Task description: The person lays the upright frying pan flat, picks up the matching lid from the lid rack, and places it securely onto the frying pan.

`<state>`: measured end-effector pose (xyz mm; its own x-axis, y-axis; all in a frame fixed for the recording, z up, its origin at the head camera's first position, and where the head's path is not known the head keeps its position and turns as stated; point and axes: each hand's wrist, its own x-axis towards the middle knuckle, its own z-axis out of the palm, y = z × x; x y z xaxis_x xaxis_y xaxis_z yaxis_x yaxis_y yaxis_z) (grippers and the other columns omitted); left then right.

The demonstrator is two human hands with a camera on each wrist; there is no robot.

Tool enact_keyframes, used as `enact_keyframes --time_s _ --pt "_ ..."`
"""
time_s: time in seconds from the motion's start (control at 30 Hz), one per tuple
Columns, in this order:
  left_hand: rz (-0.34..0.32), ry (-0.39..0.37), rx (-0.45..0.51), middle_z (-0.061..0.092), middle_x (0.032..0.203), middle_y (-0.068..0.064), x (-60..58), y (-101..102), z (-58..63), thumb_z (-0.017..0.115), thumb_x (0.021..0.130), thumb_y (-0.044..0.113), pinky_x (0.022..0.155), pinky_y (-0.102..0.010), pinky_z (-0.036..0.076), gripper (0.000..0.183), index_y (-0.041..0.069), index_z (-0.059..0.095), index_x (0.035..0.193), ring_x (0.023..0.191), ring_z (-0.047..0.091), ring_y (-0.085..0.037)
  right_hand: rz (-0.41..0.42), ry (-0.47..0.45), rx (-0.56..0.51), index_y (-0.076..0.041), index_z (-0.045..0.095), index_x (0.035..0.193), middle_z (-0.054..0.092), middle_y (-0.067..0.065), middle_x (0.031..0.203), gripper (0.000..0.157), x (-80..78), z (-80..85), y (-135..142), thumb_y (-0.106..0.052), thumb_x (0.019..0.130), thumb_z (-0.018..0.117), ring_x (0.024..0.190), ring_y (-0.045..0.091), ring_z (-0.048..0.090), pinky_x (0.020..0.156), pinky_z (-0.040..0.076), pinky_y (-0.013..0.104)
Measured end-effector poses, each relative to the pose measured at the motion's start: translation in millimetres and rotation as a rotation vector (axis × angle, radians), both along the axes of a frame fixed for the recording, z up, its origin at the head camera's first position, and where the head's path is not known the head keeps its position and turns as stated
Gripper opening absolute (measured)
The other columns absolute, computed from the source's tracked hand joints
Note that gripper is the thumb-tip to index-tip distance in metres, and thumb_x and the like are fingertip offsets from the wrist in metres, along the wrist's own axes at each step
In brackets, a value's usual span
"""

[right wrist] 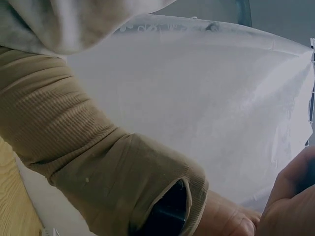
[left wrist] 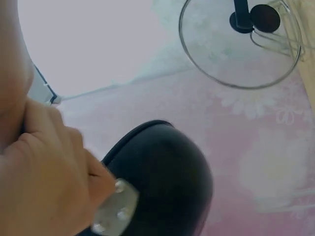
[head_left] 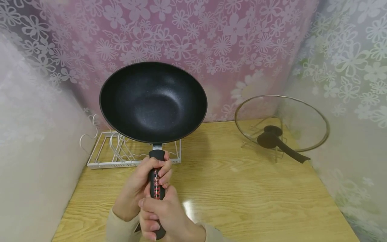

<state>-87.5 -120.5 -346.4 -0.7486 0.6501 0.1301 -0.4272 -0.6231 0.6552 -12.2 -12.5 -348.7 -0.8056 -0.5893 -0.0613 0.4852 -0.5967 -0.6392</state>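
The left hand and right hand both grip the handle of the black wok, raised above the tabletop near the white wire rack. Being front-heavy, it could dip or twist into the rack if either grip slackens.

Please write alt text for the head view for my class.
A person's left hand and, lower, right hand grip the handle of a raised black pan, inside facing the viewer. Behind, a white rack sits on a wooden table, a clear lid at right.
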Motion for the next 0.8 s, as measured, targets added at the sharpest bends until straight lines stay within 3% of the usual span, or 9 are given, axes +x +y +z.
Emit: enact_keyframes --time_s 0.23,0.4,0.53,0.8 --pt "0.044 -0.011 -0.179 0.054 0.073 0.0 -0.1 -4 10.3 0.034 0.104 0.006 0.061 -0.023 0.053 0.014 0.005 0.048 0.101 0.062 0.059 -0.011 -0.011 0.022 0.0 -0.012 0.039 0.08 0.031 -0.006 0.051 0.02 -1.9 -1.7 0 0.001 0.086 0.053 0.037 0.005 0.027 0.033 0.032 0.02" --pt "0.078 -0.01 -0.232 0.051 0.063 0.005 1.0 -1 11.1 0.041 0.108 0.019 0.053 -0.019 0.05 0.031 0.01 0.053 0.081 0.052 0.057 -0.007 -0.011 0.027 0.0 -0.012 0.039 0.084 0.032 -0.006 0.051 0.018 -0.6 -2.5 -1 0.002 0.086 0.051 0.037 0.004 0.029 0.033 0.033 0.019" --pt "0.108 0.027 -0.261 0.047 0.056 0.007 2.7 3 11.1 0.043 0.107 0.018 0.049 -0.016 0.047 0.039 0.013 0.046 0.069 0.046 0.054 -0.003 -0.008 0.037 0.014 -0.011 0.038 0.083 0.032 -0.006 0.05 0.019 0.5 -1.9 -2 0.003 0.086 0.051 0.037 0.004 0.029 0.034 0.033 0.019" --pt "0.122 0.045 -0.239 0.042 0.058 0.008 6.0 4 11.3 0.042 0.106 0.01 0.048 -0.015 0.046 0.027 0.011 0.043 0.079 0.046 0.051 -0.001 0.005 0.034 0.027 -0.011 0.038 0.079 0.032 -0.006 0.05 0.019 1.8 -1.4 -1 0.003 0.085 0.05 0.038 0.005 0.03 0.036 0.035 0.02"
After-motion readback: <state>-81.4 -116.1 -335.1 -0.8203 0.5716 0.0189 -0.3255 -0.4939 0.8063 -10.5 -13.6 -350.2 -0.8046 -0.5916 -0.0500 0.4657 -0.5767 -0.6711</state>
